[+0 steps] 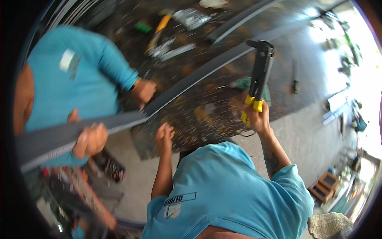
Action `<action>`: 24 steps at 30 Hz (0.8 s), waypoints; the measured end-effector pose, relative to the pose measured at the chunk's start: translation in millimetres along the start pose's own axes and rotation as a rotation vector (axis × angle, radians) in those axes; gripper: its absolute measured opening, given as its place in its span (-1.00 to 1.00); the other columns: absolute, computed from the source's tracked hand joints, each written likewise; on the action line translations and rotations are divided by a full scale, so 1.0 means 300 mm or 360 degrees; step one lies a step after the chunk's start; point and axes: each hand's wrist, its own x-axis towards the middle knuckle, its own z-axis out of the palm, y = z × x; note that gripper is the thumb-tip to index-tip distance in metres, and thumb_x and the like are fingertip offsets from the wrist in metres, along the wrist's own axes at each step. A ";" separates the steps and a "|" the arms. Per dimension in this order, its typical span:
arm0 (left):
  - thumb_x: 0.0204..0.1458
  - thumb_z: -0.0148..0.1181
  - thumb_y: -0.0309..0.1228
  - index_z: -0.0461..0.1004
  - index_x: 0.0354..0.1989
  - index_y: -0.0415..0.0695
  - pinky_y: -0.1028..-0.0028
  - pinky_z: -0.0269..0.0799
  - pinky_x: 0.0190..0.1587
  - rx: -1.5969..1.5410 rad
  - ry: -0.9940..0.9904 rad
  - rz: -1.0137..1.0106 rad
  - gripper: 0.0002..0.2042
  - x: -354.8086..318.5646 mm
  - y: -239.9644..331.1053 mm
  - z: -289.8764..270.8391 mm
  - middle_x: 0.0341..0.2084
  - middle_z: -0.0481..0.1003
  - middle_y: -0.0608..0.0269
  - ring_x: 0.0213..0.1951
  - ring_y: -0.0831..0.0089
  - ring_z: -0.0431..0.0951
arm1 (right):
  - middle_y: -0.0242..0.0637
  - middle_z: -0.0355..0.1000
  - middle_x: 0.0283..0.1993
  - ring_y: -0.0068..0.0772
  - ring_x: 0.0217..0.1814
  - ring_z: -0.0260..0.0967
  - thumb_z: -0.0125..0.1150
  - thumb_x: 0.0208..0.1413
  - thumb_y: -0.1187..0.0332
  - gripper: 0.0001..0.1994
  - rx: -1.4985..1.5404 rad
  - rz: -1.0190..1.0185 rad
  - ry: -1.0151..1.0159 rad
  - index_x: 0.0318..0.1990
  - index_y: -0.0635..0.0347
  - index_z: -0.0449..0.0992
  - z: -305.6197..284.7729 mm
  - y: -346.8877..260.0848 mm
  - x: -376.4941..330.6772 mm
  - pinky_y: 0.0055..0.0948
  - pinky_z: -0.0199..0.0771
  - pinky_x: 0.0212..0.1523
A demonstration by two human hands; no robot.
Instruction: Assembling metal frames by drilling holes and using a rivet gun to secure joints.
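Observation:
My right hand (258, 116) grips a long black hand tool with yellow handles (260, 71), resembling a hand riveter or crimping pliers; its head points up, away from me. My left hand (164, 135) is raised at the near edge of the dark table (191, 127), just short of the long grey profile (199, 75). Its fingers are curled together, and what they hold, if anything, is hidden. A co-worker at the left holds another grey profile (79, 135) with one hand (91, 139). Their other hand (144, 91) rests near where the two profiles meet.
A green power tool (242, 83) lies behind my right hand's tool. Farther off are a yellow-handled tool (161, 26), a crumpled plastic bag (191, 18) and another grey profile (242, 20). Metal shavings dot the table. A wooden frame (324, 185) stands on the floor at right.

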 end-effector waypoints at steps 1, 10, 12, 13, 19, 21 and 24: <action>0.16 0.11 -0.36 0.40 0.06 -0.28 0.42 0.49 -0.10 -0.0002 0.0092 0.0131 -0.66 0.005 -0.032 0.009 -0.18 0.51 0.10 -0.15 0.37 0.55 | -0.24 0.39 -0.16 -0.44 -0.22 0.34 0.13 0.00 0.41 -0.58 -0.0371 0.0035 0.0336 0.05 0.25 0.29 -0.097 -0.059 -0.004 -0.42 0.41 -0.27; 0.15 0.16 -0.19 0.49 -0.09 -0.28 0.61 0.43 -0.32 0.0125 0.0224 0.0192 -0.64 0.137 0.005 0.210 -0.32 0.54 0.18 -0.35 0.55 0.50 | -0.05 0.37 0.06 -0.11 -0.05 0.48 0.11 -0.03 0.56 -0.49 0.1598 0.0390 0.0780 0.15 0.18 0.21 -0.576 -0.293 -0.267 -0.20 0.54 -0.10; 0.16 0.15 -0.21 0.51 -0.13 -0.27 0.63 0.41 -0.40 0.0120 0.0307 0.0221 -0.67 0.120 0.033 0.294 -0.37 0.54 0.24 -0.42 0.60 0.47 | -0.04 0.37 0.02 -0.14 -0.10 0.48 0.11 -0.02 0.59 -0.48 0.1509 0.0367 0.0888 0.15 0.17 0.17 -0.598 -0.198 -0.242 -0.25 0.56 -0.15; 0.17 0.14 -0.22 0.51 -0.14 -0.26 0.64 0.38 -0.42 0.0204 0.0323 0.0235 -0.68 0.111 0.043 0.343 -0.40 0.52 0.28 -0.45 0.61 0.45 | -0.03 0.37 -0.02 -0.16 -0.15 0.49 0.12 -0.02 0.62 -0.46 0.1413 0.0385 0.0955 0.14 0.16 0.13 -0.617 -0.145 -0.225 -0.30 0.58 -0.21; 0.17 0.14 -0.29 0.47 -0.10 -0.26 0.63 0.35 -0.38 0.0157 0.0159 0.0265 -0.72 0.077 0.048 0.498 -0.33 0.51 0.30 -0.43 0.61 0.41 | -0.15 0.41 -0.14 -0.26 -0.20 0.47 0.18 -0.05 0.61 -0.58 0.0895 0.0823 0.0663 0.00 0.22 0.25 -0.709 0.186 -0.073 -0.32 0.55 -0.27; 0.16 0.15 -0.32 0.48 -0.10 -0.25 0.64 0.36 -0.35 0.0125 0.0106 0.0271 -0.74 0.094 0.004 0.492 -0.31 0.51 0.28 -0.39 0.60 0.43 | -0.16 0.43 -0.20 -0.15 -0.22 0.47 0.27 -0.13 0.45 -0.60 -0.0095 0.0888 0.0361 -0.07 0.24 0.34 -0.717 0.286 -0.018 -0.28 0.52 -0.25; 0.14 0.17 -0.41 0.47 -0.10 -0.25 0.61 0.43 -0.19 -0.0082 0.0007 0.0335 -0.78 0.118 -0.091 0.422 -0.26 0.54 0.20 -0.26 0.52 0.52 | 0.12 0.37 -0.06 0.11 -0.06 0.38 0.29 -0.12 0.29 -0.50 -0.2180 0.0448 0.0371 0.01 0.28 0.36 -0.679 0.411 0.025 -0.11 0.43 -0.08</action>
